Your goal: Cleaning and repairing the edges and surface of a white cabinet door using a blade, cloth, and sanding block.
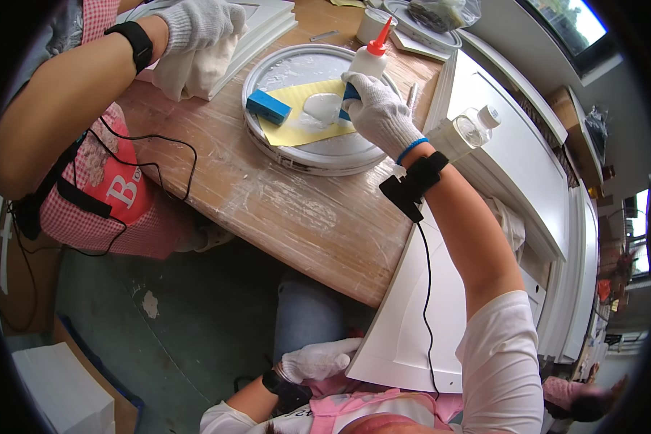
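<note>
My right hand (pixel 378 116), in a white knit glove, reaches over a round grey lid (pixel 296 65) on the table and grips a small blue block (pixel 349 101). Beneath it lies a yellow sheet (pixel 289 134) with a patch of white paste (pixel 321 110). A second blue block (pixel 268 107) rests on the sheet's left side. Just behind my right hand stands a white squeeze bottle (pixel 371 61) with a red nozzle. My gloved left hand (pixel 315 361) is low near my lap, fingers stretched toward the edge of a white panel (pixel 412 311); whether they touch it is unclear.
At the upper left, a co-worker's gloved hand (pixel 199 25) holds a cream cloth (pixel 195 69) over stacked white panels (pixel 264 32). A clear bottle (pixel 464 134) stands right of my wrist. Black cables (pixel 195 155) hang at the table's left edge. More white panels (pixel 513 152) line the right.
</note>
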`<state>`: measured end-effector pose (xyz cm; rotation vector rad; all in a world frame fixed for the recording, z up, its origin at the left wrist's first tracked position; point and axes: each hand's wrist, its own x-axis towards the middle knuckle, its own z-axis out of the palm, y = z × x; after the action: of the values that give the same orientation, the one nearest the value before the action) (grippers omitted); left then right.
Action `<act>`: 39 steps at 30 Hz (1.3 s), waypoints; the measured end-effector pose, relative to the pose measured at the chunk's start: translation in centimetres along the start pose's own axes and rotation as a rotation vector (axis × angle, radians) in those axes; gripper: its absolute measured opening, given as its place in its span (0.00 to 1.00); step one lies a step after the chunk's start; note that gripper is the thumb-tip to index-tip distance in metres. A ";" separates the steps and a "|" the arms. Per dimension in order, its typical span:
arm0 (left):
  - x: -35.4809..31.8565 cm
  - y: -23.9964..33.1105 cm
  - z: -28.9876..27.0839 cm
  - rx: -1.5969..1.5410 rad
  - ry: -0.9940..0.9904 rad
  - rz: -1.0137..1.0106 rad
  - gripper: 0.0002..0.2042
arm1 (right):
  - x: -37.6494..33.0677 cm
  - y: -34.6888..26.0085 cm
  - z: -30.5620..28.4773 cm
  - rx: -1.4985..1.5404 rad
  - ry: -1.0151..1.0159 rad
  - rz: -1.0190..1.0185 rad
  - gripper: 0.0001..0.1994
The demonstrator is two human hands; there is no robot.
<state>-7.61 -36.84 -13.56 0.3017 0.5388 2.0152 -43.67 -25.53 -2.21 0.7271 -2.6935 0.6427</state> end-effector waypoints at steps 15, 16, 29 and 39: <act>-0.1 0.4 0.3 0.068 0.031 -0.018 0.49 | -0.1 -0.6 -0.5 0.065 -0.069 -0.012 0.20; -0.1 0.5 0.3 0.077 0.039 -0.011 0.50 | 0.0 -0.9 -0.8 0.049 -0.095 0.000 0.20; 0.1 1.1 0.8 0.122 0.017 0.016 0.50 | -0.6 -0.7 -0.3 -0.057 -0.105 -0.037 0.18; -0.1 -1.7 -0.3 0.231 0.034 0.084 0.48 | -6.0 2.1 -0.6 0.584 0.173 0.350 0.19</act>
<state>-6.39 -36.27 -14.71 0.4373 0.7944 2.0436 -39.66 -21.16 -4.60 0.2878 -2.4911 1.5393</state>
